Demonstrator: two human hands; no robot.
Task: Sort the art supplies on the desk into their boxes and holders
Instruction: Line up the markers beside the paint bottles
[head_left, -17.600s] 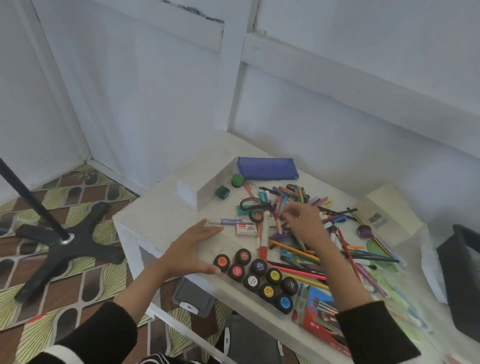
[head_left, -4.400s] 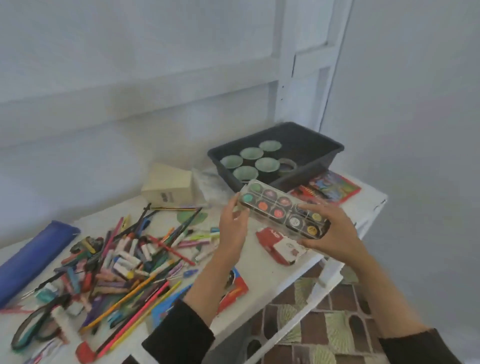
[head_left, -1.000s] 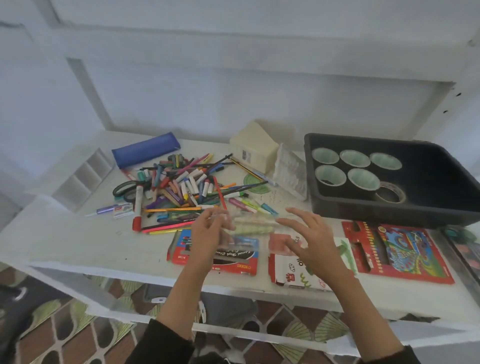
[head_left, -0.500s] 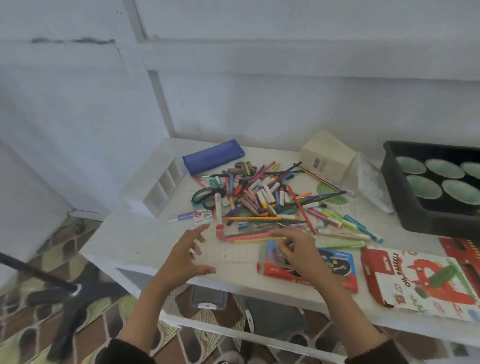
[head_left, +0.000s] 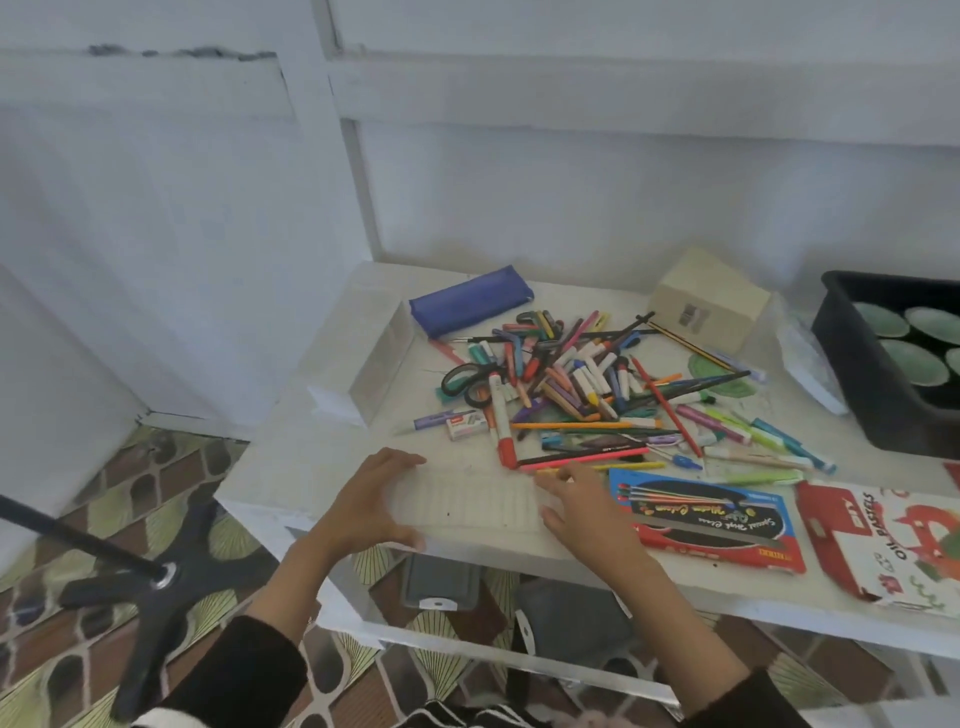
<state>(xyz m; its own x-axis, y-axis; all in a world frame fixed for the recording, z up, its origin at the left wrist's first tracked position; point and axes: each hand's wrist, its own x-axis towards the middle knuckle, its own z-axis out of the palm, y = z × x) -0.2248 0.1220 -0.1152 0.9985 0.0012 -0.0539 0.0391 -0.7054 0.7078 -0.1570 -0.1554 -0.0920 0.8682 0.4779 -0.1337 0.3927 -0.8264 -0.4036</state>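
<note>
Left grip (head_left: 374, 501): thumb and fingers spread wide around the left end of the clear tray (head_left: 467, 499), holding it.
Right grip (head_left: 587, 512): thumb and fingertips pinch the tray's right end.
Clear tray: flat on the bench (head_left: 306, 462), at the front edge towards the left corner.
Pile of pens (head_left: 571, 384): mid-bench, just behind the tray.
Scissors (head_left: 462, 376): at the pile's left side.
Blue pouch (head_left: 470, 301): near the back edge.
White holder (head_left: 374, 358): along the left edge.
Blue-and-red box (head_left: 706, 519): at the front edge, just beside the right grip.

Seemingly a corner of a home room: white desk (head_left: 322, 457), panelled walls (head_left: 156, 208), patterned tile floor (head_left: 171, 467).
</note>
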